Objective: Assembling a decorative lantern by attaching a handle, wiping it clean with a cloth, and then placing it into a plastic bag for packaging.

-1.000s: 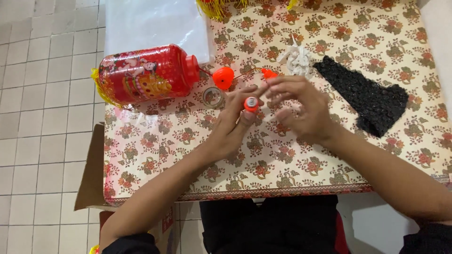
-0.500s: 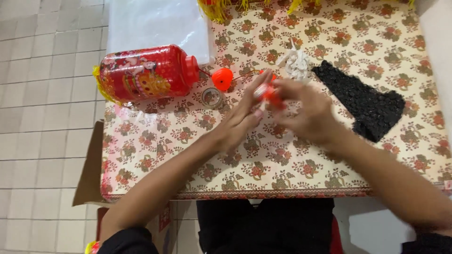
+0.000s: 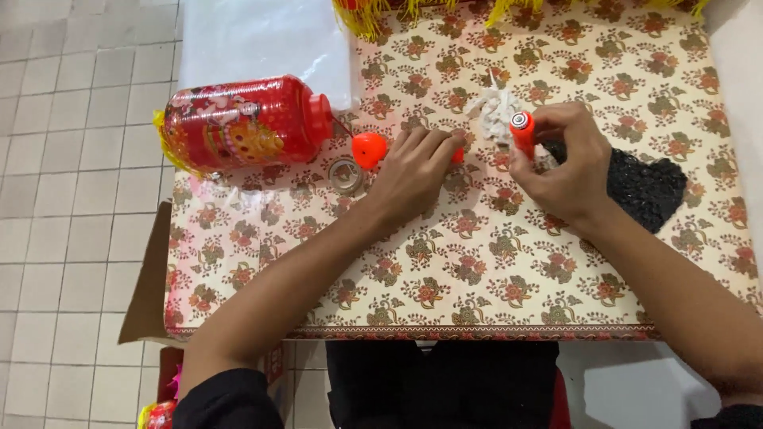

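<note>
My right hand (image 3: pixel 568 163) grips a small orange lighter (image 3: pixel 522 132) upright, its metal top facing up, just beside a heap of white scraps (image 3: pixel 493 111). My left hand (image 3: pixel 413 171) lies knuckles-up on the flowered tablecloth (image 3: pixel 477 254), fingers curled over a small orange piece (image 3: pixel 457 156) that mostly hides under them. An orange cap (image 3: pixel 369 149) and a clear round ring (image 3: pixel 346 174) sit just left of that hand. A red printed plastic jar (image 3: pixel 242 123) lies on its side at the table's left.
A black mesh piece (image 3: pixel 644 187) lies behind my right wrist. A clear plastic sheet (image 3: pixel 262 40) covers the far left corner. Yellow fringe (image 3: pixel 373 12) hangs along the far edge. A cardboard flap (image 3: pixel 147 278) juts out at the left, above grey tiled floor (image 3: pixel 71 199).
My hands have parted. The right hand carried the orange lighter to the right near the white scraps, while the left hand dropped onto the cloth over a small orange piece.
</note>
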